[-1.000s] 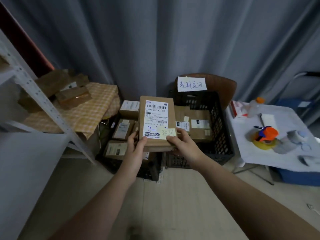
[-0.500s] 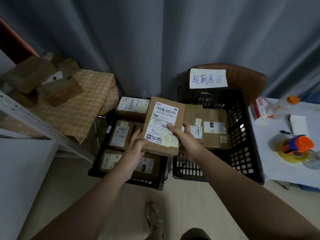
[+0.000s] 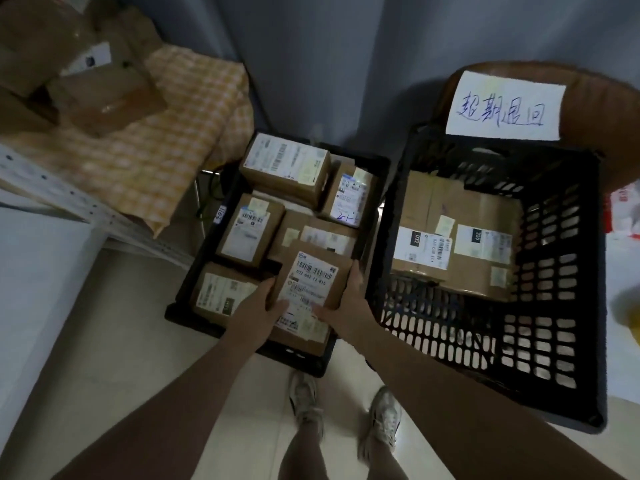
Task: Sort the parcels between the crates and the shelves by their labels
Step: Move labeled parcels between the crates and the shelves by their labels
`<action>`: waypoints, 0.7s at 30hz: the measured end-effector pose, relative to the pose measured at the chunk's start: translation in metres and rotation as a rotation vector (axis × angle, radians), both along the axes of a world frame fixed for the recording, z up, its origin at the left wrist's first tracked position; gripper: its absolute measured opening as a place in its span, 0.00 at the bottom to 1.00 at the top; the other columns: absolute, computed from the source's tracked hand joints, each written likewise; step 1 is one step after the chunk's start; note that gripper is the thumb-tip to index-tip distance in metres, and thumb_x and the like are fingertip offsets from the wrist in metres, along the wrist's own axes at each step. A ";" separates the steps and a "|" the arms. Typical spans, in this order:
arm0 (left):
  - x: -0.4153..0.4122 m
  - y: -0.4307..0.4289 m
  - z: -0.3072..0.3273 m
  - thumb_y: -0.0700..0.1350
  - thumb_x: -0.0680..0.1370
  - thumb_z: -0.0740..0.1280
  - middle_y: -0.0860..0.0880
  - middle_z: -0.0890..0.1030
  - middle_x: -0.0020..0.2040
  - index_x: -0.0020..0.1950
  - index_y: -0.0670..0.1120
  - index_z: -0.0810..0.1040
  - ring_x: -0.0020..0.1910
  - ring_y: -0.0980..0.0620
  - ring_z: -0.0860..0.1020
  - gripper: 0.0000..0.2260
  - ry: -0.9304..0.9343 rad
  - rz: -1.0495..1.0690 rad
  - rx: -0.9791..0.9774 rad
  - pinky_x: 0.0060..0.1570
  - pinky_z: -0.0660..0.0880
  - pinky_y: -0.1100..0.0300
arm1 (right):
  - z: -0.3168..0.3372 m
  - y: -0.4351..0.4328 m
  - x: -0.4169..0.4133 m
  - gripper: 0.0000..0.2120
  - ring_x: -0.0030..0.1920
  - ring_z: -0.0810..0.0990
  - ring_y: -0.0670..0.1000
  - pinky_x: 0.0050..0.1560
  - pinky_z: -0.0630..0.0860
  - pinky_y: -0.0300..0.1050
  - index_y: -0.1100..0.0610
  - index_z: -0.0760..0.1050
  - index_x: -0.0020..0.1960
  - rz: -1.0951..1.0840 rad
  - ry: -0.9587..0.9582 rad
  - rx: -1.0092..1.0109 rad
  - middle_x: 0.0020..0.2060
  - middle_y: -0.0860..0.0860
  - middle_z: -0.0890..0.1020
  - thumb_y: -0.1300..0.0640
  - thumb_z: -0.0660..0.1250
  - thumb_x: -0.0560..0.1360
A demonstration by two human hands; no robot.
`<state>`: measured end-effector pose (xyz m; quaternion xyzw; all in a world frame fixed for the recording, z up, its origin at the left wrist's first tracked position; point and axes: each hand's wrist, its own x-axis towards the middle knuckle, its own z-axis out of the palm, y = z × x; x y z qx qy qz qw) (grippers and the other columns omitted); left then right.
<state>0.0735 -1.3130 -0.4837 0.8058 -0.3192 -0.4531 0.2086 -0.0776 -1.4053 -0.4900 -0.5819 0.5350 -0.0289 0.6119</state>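
A flat brown parcel (image 3: 313, 275) with a white barcode label and a yellow sticky note lies low over the front right corner of the low black crate (image 3: 187, 289). My left hand (image 3: 263, 306) grips its left edge, thumb on the label. My right hand (image 3: 346, 299) holds its right edge. Several other labelled parcels (image 3: 249, 230) fill that crate. A taller black crate (image 3: 561, 271) to the right holds two or three larger parcels (image 3: 464, 233) and has a handwritten paper sign (image 3: 502, 105) behind it.
A metal shelf (image 3: 86, 209) stands at the left, carrying a checked cloth (image 3: 166, 133) and several brown boxes (image 3: 100, 95). Grey curtain hangs behind. A white-covered table edge (image 3: 623, 258) sits at the far right. My feet (image 3: 346, 417) stand on pale floor just before the crates.
Both hands lowered the parcel from chest height down into the front of the low crate. My head tilted down, so my feet came into view.
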 end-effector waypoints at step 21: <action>0.014 0.029 -0.077 0.44 0.79 0.64 0.43 0.71 0.59 0.77 0.53 0.55 0.58 0.45 0.73 0.29 -0.213 -0.243 -0.064 0.59 0.71 0.51 | -0.045 -0.038 0.033 0.17 0.57 0.76 0.57 0.55 0.75 0.49 0.55 0.72 0.68 0.534 0.339 -0.509 0.58 0.56 0.77 0.54 0.62 0.80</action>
